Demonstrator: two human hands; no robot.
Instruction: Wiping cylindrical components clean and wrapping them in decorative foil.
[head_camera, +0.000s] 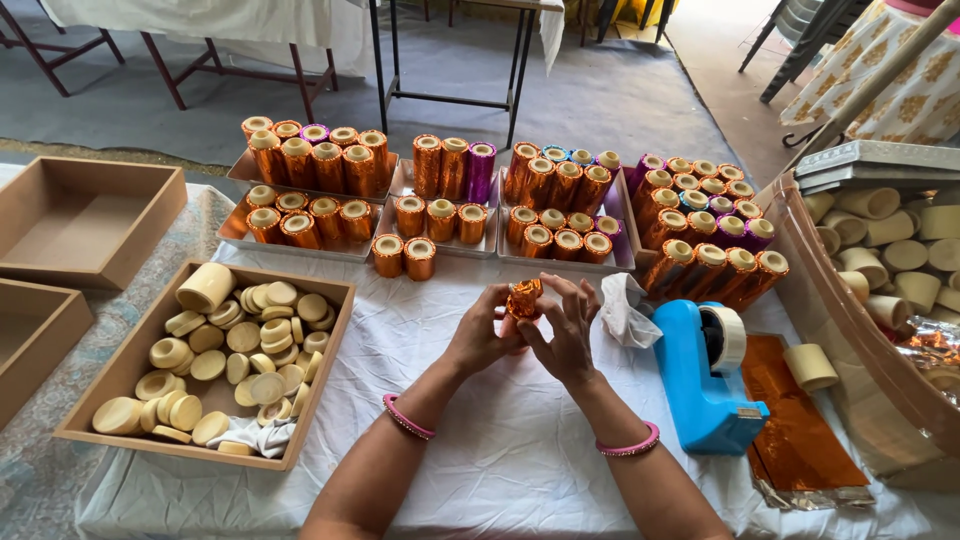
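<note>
Wrapping is in hand: left hand (483, 335) and right hand (562, 335) together pinch a copper foil-covered cylinder (523, 298) above the white cloth (500, 440). Judged next: fold the foil ends flat.

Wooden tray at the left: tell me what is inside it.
The wooden tray holds a heap of cream round caps, one cream tube at its far corner, and a white cloth at the near edge. The tray's floor beneath the heap is covered.

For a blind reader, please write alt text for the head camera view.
Left hand and right hand hold a small roll wrapped in orange foil, above a white cloth. Behind are trays of wrapped rolls; a blue tape dispenser stands at right.
</note>
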